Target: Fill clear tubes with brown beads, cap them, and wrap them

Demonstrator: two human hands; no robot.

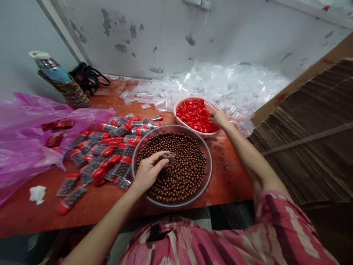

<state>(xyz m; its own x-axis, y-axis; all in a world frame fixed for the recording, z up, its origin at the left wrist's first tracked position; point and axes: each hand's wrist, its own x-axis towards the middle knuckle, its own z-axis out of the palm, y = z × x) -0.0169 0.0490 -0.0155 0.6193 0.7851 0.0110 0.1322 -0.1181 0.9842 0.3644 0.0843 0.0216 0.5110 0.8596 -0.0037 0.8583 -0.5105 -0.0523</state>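
Note:
Over a wide metal bowl (210, 176) full of small brown balls (182, 184), my left hand (149, 171) pinches a small clear plastic container (169, 158) between thumb and fingers. Some brown shows inside it. My right hand (220, 119) reaches into a pale pink basket (180, 100) of red plastic caps (193, 114). Its fingertips are closed at the right side of the caps; whether a cap is between them is too small to tell. Left of the bowl lies a pile of filled containers with red caps (110, 147).
Many empty clear containers (220, 81) are heaped along the wall. A pink plastic bag (24, 136), a blue flask (56, 71) in a woven sleeve, and black cable (86, 77) are at left. White tissue (38, 194) lies near the front. Stacked cardboard (309, 140) stands at right.

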